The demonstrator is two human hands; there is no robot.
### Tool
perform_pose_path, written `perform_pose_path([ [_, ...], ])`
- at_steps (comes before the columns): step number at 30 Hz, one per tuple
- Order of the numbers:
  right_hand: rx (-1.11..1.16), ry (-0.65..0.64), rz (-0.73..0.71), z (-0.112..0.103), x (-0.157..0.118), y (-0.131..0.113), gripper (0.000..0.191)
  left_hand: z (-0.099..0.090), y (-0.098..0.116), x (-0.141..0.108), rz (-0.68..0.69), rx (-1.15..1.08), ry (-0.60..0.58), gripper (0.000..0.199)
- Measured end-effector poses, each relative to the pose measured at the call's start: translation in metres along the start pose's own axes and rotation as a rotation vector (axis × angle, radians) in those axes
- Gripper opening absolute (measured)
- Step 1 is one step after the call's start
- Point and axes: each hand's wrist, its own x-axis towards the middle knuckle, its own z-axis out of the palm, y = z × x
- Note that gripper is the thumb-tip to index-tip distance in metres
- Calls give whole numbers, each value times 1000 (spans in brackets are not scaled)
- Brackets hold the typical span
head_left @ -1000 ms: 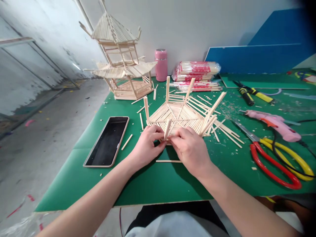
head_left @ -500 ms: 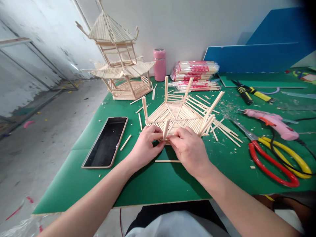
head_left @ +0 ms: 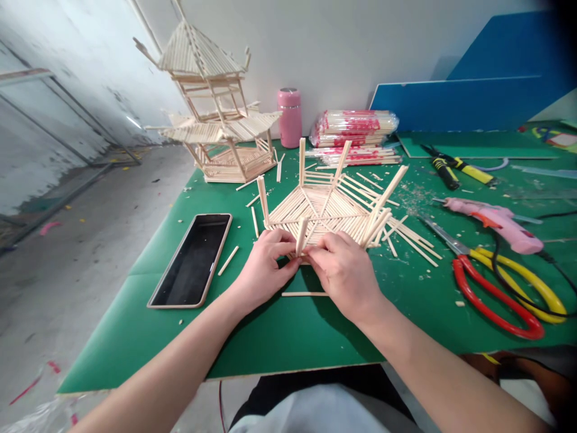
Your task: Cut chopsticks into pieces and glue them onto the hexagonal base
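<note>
A flat many-sided base of pale wooden sticks [head_left: 322, 207] lies on the green table, with several upright posts at its corners. At its near corner stands a short post [head_left: 302, 236]. My left hand [head_left: 270, 261] pinches the foot of this post from the left. From the right, my right hand [head_left: 345, 270] has its fingers pressed together at the same foot. The fingertips nearly meet and hide the joint. A loose stick [head_left: 304, 294] lies just in front of the hands.
A finished-looking stick pagoda [head_left: 225, 129] stands back left, beside a pink bottle [head_left: 290, 118] and wrapped stick bundles [head_left: 356, 129]. A phone [head_left: 192, 260] lies left. Pliers [head_left: 460, 165], a pink glue gun [head_left: 493, 222] and large scissors [head_left: 491, 288] lie right.
</note>
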Motion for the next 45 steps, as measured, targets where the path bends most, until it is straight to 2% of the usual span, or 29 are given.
perform_pose_path([
  [32, 7, 16, 10, 0, 0, -1, 16, 2, -2, 0, 14, 15, -10, 13],
  [37, 31, 38, 17, -5, 0, -4, 22, 0, -1, 1, -1, 28, -6, 12],
  [42, 177, 99, -14, -23, -23, -3, 30, -3, -1, -2, -20, 35, 3, 19],
  [45, 259, 159, 63, -34, -47, 9, 23, -6, -2, -1, -27, 34, 0, 22],
])
